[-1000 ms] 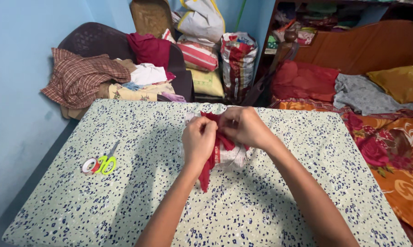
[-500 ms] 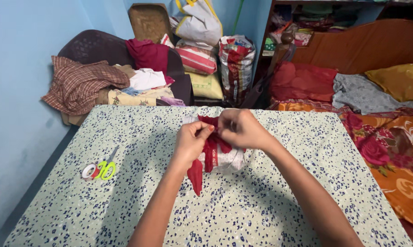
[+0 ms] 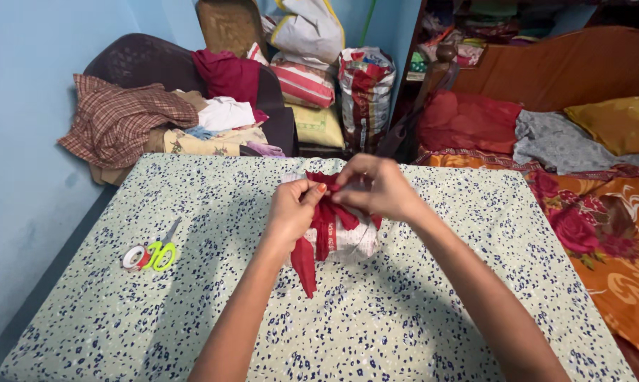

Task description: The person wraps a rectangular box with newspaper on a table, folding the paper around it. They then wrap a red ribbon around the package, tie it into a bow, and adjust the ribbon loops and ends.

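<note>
A table covered in a pale green, blue-speckled cloth (image 3: 192,311) fills a blue-walled room, with a clothes-heaped chair (image 3: 143,64) behind it. At the table's middle sits a small white bundle (image 3: 351,240) wrapped in red ribbon (image 3: 307,265). The left hand (image 3: 291,212) and right hand (image 3: 376,187) both pinch the ribbon atop it. Green-handled scissors (image 3: 160,253) lie well apart at left, touching a tape roll (image 3: 133,257).

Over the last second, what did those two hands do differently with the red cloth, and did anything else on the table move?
The left hand slid slightly left and down, drawing the red cloth strip so that its tail hangs longer toward the person. The right hand stayed pinching the top of the white bundle. Both hands kept their hold. The scissors and tape roll on the table did not move.
</note>
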